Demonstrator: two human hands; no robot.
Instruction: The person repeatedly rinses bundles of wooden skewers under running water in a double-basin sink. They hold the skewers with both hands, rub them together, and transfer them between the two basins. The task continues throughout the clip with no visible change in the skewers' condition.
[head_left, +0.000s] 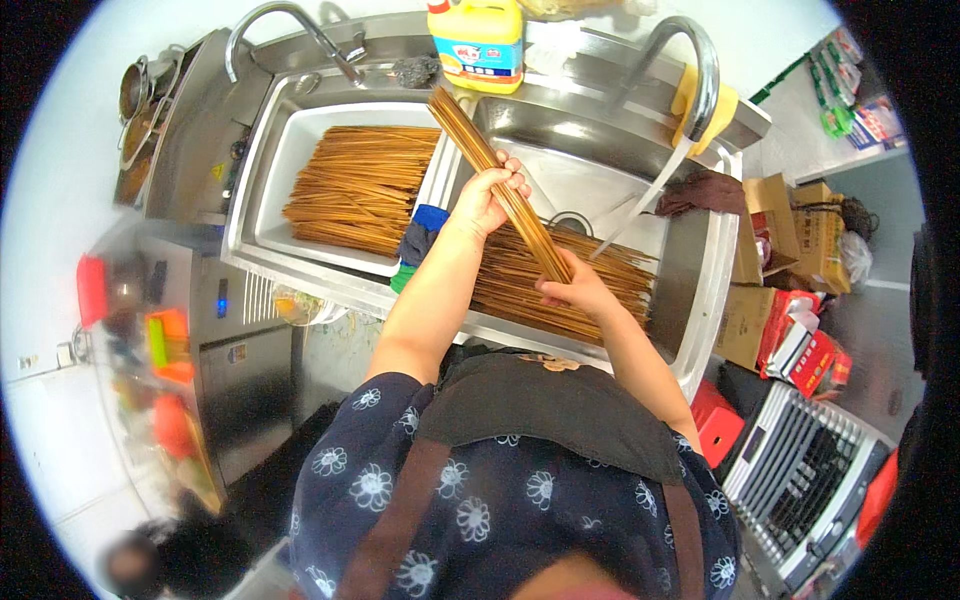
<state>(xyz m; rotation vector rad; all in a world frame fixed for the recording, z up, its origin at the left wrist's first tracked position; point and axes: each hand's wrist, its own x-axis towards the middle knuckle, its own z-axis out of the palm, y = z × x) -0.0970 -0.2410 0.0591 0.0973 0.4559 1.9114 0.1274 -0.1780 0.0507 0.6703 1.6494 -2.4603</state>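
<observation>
My left hand (491, 196) is closed around the middle of a bundle of brown wooden chopsticks (469, 139), held slantwise over the double steel sink. At its lower end, my right hand (574, 283) grips the same bundle. Beneath my hands, many darker chopsticks (517, 289) lie loose in the right basin (679, 300). Water runs from the right faucet (705, 90) into that basin. More chopsticks (360, 187) fill a white tub (274, 187) set in the left basin.
Between the basins hangs a blue, grey and green cloth (420, 244). A yellow jug (476, 45) and a steel scourer (415, 71) stand behind the sink, near the left faucet (300, 30). A brown cloth (701, 193) drapes over the right rim. Cardboard boxes (817, 240) are at the right.
</observation>
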